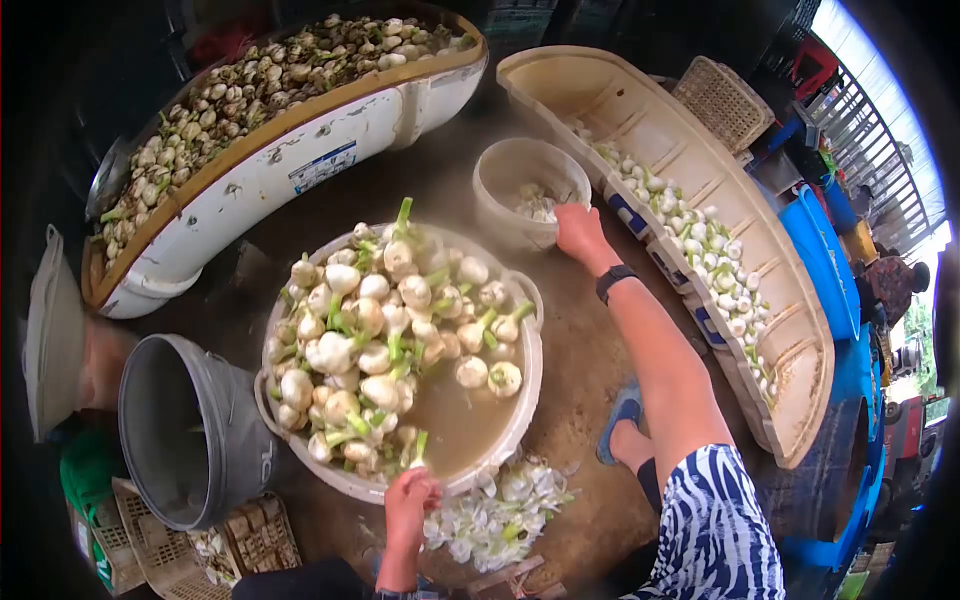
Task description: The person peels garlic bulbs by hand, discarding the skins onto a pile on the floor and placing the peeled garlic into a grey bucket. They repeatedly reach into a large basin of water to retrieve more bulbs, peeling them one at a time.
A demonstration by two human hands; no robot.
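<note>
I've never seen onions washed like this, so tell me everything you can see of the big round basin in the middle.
The basin is a wide, shallow, cream-coloured tub, plastic by the look, with side handles, sitting on the wet ground. It holds murky brown water and a heap of white bulbs with green stalks, piled to its left. The left hand rests at its near rim.

Left hand (409, 499) low and close to the body, fingers curled shut in a loose fist, wrist bent upward. Right arm stretched far forward, bare forearm straight, 1 dark band at the wrist, right hand (578, 229) palm-down, fingers curved and closed.
</note>
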